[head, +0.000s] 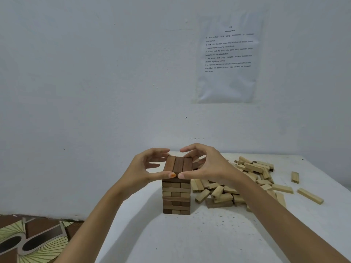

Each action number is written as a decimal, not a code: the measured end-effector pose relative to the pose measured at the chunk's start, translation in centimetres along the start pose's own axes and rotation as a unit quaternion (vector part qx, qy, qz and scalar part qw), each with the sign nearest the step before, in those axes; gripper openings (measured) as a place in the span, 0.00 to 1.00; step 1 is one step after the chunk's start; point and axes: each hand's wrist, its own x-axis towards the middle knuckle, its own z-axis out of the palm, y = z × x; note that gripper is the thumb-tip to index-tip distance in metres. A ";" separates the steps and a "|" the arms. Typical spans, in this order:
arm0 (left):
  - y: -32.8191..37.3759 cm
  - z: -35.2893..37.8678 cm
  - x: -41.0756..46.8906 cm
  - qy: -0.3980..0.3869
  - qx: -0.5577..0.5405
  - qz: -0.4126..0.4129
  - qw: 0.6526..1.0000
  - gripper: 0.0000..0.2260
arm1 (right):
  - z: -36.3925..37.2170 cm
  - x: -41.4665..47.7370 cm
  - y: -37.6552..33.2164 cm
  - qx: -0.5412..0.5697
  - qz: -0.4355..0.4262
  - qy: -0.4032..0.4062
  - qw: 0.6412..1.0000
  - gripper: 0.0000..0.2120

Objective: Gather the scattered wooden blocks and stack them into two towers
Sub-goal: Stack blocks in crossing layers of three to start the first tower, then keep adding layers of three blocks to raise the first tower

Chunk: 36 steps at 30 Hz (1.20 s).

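Left hand (pixel 144 168) and right hand (pixel 207 166) each grip the top three brown blocks (pixel 177 164) of the tower (pixel 176 198) on the bench (pixel 190 234). Loose pale blocks (pixel 254 168) lie just right of the right grip.

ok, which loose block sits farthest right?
The long pale block lying flat alone near the table's right edge, beyond the pile and other strays.

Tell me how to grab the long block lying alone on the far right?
Come from above and pinch its two long sides near the middle. The block lies flat on the table, apart from the pile, so both sides are free.
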 end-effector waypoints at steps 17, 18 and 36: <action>-0.5 -0.2 0.2 -0.054 0.014 -0.031 0.998 0.33 | 0.2 -0.4 0.1 -0.040 0.009 -0.063 0.997 0.39; -0.5 -0.2 0.2 -0.061 0.014 -0.039 0.997 0.35 | 0.2 -0.5 0.2 -0.045 0.013 -0.075 0.996 0.42; 1.4 4.8 -3.2 0.120 -0.161 -0.127 0.971 0.17 | 1.7 -1.2 1.0 0.021 0.010 -0.006 1.000 0.41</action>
